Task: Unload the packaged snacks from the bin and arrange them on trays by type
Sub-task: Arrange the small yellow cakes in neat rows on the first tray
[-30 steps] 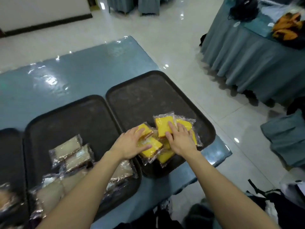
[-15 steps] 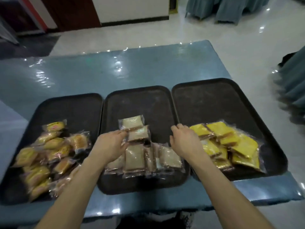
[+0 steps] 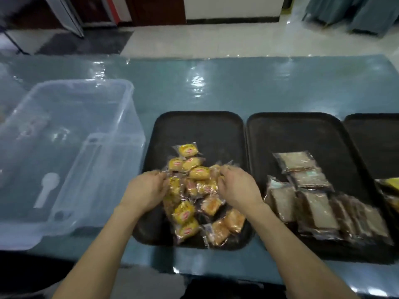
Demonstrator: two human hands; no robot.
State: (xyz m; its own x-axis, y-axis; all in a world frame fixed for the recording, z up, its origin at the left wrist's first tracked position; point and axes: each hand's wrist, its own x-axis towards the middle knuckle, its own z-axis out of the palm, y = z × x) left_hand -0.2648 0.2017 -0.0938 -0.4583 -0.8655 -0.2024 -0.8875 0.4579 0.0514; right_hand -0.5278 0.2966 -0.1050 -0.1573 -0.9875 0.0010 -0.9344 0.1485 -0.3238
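Three black trays lie side by side on the blue table. The left tray holds a heap of round golden cakes in clear wrappers. My left hand presses against the heap's left side, fingers curled on the wrappers. My right hand rests against the heap's right side, fingertips on a wrapper. The middle tray carries brown flat packets laid in rows. Only the corner of the right tray shows, with a yellow packet at the frame edge. The clear plastic bin stands to the left.
Inside the bin I see only a white moulded mark on its floor. The table's front edge runs just below the trays. Beyond the table lie a shiny tiled floor, dark doors and draped tables at the far right.
My view has swung left from the yellow packets past the brown packets. Both hands have moved from the brown-packet tray to the heap of golden cakes. The bin has come into view.
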